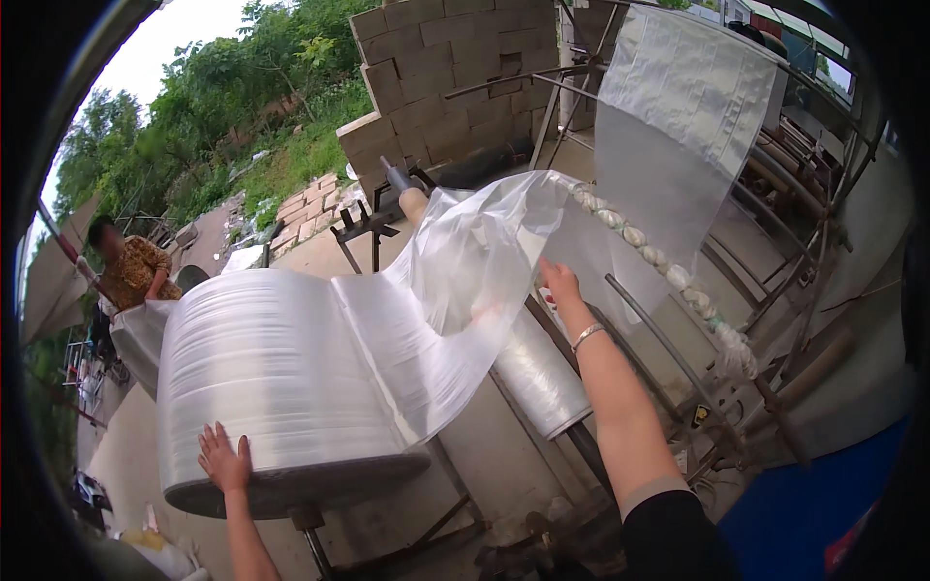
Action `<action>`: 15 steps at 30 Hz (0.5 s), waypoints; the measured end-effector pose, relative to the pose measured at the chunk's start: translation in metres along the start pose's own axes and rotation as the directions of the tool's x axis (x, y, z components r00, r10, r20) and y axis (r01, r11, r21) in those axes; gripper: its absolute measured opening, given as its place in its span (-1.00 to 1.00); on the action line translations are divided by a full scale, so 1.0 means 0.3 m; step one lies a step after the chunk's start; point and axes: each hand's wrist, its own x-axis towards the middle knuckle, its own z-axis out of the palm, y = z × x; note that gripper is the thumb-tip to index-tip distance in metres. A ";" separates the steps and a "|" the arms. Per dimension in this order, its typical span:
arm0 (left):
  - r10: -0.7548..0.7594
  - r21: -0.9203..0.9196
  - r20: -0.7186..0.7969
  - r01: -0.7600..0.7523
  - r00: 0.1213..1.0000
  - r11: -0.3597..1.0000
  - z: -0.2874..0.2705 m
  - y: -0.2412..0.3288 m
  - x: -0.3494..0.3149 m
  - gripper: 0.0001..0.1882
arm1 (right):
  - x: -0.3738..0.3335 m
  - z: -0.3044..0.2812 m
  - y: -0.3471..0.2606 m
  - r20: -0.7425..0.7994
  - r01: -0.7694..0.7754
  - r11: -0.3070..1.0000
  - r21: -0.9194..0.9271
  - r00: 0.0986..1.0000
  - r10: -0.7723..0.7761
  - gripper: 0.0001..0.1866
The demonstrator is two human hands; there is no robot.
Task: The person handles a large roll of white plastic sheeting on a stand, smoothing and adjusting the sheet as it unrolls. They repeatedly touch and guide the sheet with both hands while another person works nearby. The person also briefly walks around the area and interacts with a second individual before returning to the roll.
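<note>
A large roll of clear plastic film (262,358) rests on a metal shaft at the left. My left hand (225,458) lies flat on its near lower side, fingers spread. From the big roll a loose sheet of film (465,261) runs to the right, bunched and creased over a smaller film roll (542,378). My right hand (560,283) is at the right edge of the loose sheet, fingers bent in around it. A bracelet circles that wrist. The film partly hides the smaller roll and its core.
A twisted rope of cloth or film (659,257) slants across the right, beside a hanging translucent sheet (678,126) on a metal frame. Behind stands a block wall (455,87). Another person (131,266) is at the far left. Blue sheeting (823,504) covers the lower right.
</note>
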 end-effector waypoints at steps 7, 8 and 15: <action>0.034 0.038 -0.048 -0.032 0.998 0.999 0.020 0.000 0.015 -0.28 | 0.221 0.159 0.029 -0.048 0.016 1.000 -0.020 0.999 -0.017 -0.38; 0.049 0.043 -0.061 -0.046 0.997 0.998 0.027 -0.004 0.023 -0.28 | 0.245 0.153 0.042 -0.097 0.067 0.997 0.035 0.993 -0.063 -0.44; 0.062 0.051 -0.068 -0.059 0.996 0.997 0.032 -0.009 0.015 -0.29 | -0.014 0.025 -0.167 -0.230 0.309 0.872 0.380 0.945 -0.234 -0.72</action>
